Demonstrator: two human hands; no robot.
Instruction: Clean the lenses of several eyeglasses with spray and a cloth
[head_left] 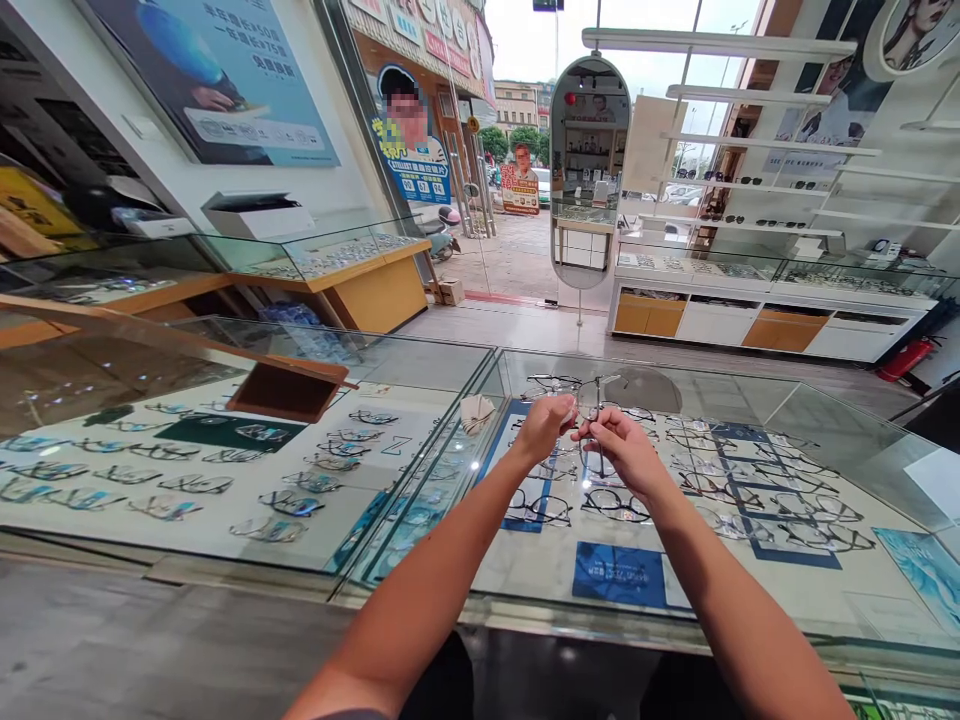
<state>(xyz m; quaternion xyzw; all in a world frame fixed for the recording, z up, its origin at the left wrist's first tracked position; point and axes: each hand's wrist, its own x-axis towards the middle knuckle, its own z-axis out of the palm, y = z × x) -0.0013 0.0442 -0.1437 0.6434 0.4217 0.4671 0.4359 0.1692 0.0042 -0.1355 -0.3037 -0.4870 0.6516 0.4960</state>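
Note:
Above the glass display case (517, 605), my left hand (546, 428) and my right hand (624, 452) are close together, fingers closed in a pinch. Between them is a thin, dark-framed pair of eyeglasses (599, 395), with a slim part standing up above the fingertips and another pointing down. My fingers hide much of it, and its outline blends with the frames below. Under the glass, beneath my hands, lie rows of eyeglasses (616, 505) on blue and white mats. A dark blue card (619, 574) with faint print lies nearer to me, between my forearms.
A beige fan-shaped item (477, 413) is left of my hands. Further left, a brown tray (289, 390) rests on the adjoining case, which displays more glasses (180, 483). An oval mirror (590, 170) stands beyond the counter. A red fire extinguisher (907, 358) is at far right.

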